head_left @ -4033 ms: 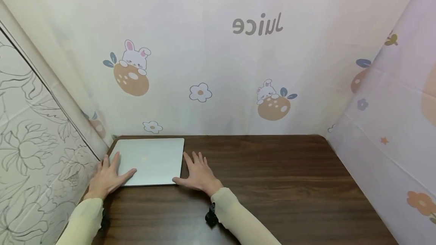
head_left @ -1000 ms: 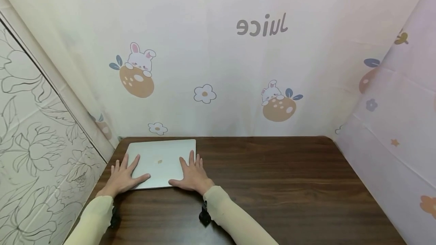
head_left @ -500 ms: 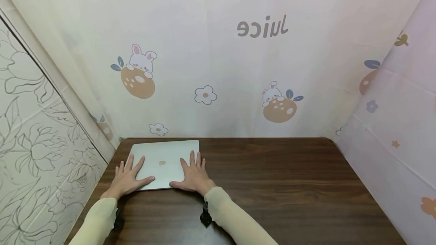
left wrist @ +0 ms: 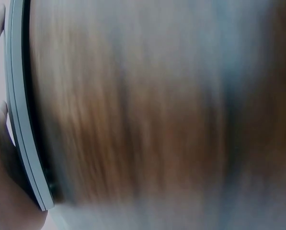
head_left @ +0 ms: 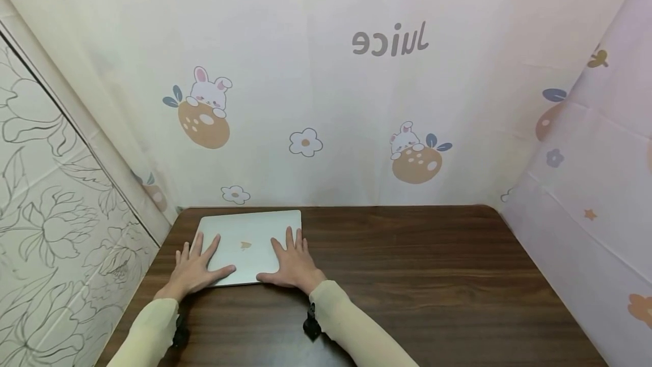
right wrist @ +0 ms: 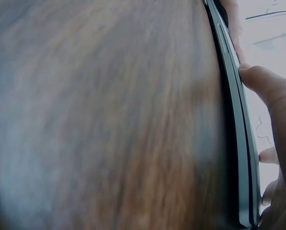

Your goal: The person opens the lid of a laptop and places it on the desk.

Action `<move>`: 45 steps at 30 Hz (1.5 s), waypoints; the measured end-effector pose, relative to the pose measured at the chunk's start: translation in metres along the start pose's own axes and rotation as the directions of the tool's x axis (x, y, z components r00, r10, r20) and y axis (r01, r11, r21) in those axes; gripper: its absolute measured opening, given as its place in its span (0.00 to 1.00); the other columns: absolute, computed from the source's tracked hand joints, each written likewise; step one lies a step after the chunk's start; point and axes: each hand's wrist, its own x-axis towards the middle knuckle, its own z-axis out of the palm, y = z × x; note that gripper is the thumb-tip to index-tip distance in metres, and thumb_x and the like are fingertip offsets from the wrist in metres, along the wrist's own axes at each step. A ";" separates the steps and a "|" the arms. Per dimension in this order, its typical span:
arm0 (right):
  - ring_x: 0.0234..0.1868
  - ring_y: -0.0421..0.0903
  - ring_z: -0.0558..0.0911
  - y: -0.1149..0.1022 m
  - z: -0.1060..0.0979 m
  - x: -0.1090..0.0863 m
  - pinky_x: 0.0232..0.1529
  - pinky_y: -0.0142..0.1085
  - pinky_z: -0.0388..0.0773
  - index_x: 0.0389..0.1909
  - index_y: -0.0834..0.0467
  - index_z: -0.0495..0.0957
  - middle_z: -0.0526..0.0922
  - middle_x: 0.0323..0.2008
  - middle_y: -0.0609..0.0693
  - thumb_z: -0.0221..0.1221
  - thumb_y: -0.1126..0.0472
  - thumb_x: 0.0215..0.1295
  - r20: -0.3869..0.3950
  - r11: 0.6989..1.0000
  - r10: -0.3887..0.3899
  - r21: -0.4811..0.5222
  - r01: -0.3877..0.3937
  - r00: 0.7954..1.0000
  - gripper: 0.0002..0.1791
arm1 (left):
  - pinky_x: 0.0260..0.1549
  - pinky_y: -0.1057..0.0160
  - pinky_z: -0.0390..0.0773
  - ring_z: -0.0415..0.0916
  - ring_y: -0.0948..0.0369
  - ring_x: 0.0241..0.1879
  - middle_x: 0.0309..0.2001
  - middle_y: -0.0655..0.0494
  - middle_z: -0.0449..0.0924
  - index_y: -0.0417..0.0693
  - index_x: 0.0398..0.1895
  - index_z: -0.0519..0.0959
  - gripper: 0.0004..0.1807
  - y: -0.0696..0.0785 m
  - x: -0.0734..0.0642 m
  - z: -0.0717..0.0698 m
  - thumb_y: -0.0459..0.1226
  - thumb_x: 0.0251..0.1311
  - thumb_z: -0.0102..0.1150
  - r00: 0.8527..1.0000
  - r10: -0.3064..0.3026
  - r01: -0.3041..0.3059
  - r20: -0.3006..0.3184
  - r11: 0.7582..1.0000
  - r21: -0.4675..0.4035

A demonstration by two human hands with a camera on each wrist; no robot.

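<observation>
In the head view, a table is spread across the lower frame, with a back curtain (head_left: pixel 336 89) hung behind it. It is flanked by a left curtain (head_left: pixel 51 225) and a right curtain (head_left: pixel 596 169). At lower left of centre, a laptop (head_left: pixel 245 258) is laid on the table (head_left: pixel 433 282), near its far edge. The laptop's near left corner is covered by the left hand (head_left: pixel 193 272), its near right corner by the right hand (head_left: pixel 292 265).
</observation>
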 end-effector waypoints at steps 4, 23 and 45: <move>0.83 0.67 0.38 0.005 -0.002 -0.004 0.80 0.58 0.51 0.82 0.47 0.57 0.40 0.83 0.64 0.54 0.19 0.58 0.001 1.000 0.009 -0.007 -0.009 1.000 0.57 | 0.67 0.19 0.34 0.33 0.18 0.74 0.81 0.28 0.34 0.51 0.83 0.53 0.58 0.006 0.000 0.002 0.72 0.57 0.58 1.000 0.008 -0.008 -0.006 1.000 -0.005; 0.83 0.65 0.40 0.021 -0.009 -0.015 0.79 0.58 0.53 0.82 0.50 0.56 0.41 0.83 0.63 0.56 0.18 0.57 -0.015 0.999 0.006 0.036 -0.006 1.000 0.60 | 0.69 0.21 0.36 0.32 0.18 0.74 0.81 0.28 0.33 0.50 0.83 0.53 0.59 0.016 0.002 0.010 0.72 0.58 0.57 1.000 0.015 -0.015 -0.007 1.000 -0.020; 0.83 0.67 0.42 0.039 -0.019 -0.032 0.80 0.62 0.45 0.83 0.57 0.50 0.43 0.82 0.66 0.57 0.15 0.51 -0.035 0.992 0.122 -0.012 -0.122 0.992 0.69 | 0.66 0.20 0.41 0.34 0.17 0.72 0.77 0.18 0.39 0.38 0.83 0.44 0.61 -0.023 -0.023 -0.013 0.71 0.64 0.51 0.998 -0.050 0.050 0.029 0.999 -0.017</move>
